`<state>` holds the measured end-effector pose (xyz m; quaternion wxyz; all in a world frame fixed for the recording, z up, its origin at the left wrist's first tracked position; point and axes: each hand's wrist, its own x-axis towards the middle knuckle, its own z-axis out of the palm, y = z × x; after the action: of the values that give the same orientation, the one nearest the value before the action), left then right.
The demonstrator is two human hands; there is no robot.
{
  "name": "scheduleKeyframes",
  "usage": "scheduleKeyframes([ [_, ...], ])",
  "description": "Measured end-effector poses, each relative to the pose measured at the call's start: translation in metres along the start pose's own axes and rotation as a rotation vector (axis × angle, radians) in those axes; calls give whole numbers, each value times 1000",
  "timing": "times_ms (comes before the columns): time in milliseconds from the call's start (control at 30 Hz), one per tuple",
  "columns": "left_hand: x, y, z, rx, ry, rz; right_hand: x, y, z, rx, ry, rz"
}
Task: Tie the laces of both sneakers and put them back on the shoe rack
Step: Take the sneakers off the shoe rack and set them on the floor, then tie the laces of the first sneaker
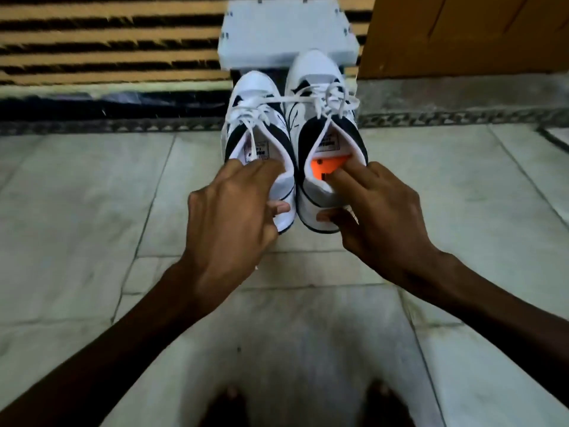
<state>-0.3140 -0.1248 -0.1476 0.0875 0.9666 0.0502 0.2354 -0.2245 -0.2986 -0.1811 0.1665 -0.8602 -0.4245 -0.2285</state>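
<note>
Two white sneakers with black trim are held side by side above the tiled floor, toes pointing away from me. My left hand (231, 208) grips the heel of the left sneaker (258, 124), fingers inside the collar and thumb on the back. My right hand (378, 208) grips the heel of the right sneaker (320, 97) the same way, fingers over its orange insole (326, 167). Both shoes' white laces (295, 101) lie in loops over the tongues, and a strand runs across from one shoe to the other. A white box-like rack (286, 35) stands just beyond the toes.
A mat with tan and black stripes (107, 41) covers the floor at the back left. A brown wooden panel (462, 35) rises at the back right. Pale floor tiles (77, 195) spread around me, and my bare feet (381, 402) show at the bottom.
</note>
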Motion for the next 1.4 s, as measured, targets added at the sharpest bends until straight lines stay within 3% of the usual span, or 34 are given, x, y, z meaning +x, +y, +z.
scheduleKeyframes([
  [333, -38, -26, 99, -25, -177, -85, -46, 1, 83, 52, -246, 113],
  [633, -48, -49, 167, -32, -249, -111, -56, 10, 143, 58, -338, 183],
  [967, -42, -62, 191, -157, -339, -133, -54, 14, 161, 48, -441, 315],
  [1067, -39, -65, 189, -209, -280, -186, -49, 13, 157, 36, -515, 319],
  [1167, -31, -69, 174, -476, -142, -311, -37, 12, 145, 79, -543, 350],
  [1300, -9, -89, 150, -876, -73, -657, -13, 10, 131, 100, -501, 410],
  [1400, 2, -116, 148, -794, 9, -918, -1, 7, 134, 99, -520, 387],
])
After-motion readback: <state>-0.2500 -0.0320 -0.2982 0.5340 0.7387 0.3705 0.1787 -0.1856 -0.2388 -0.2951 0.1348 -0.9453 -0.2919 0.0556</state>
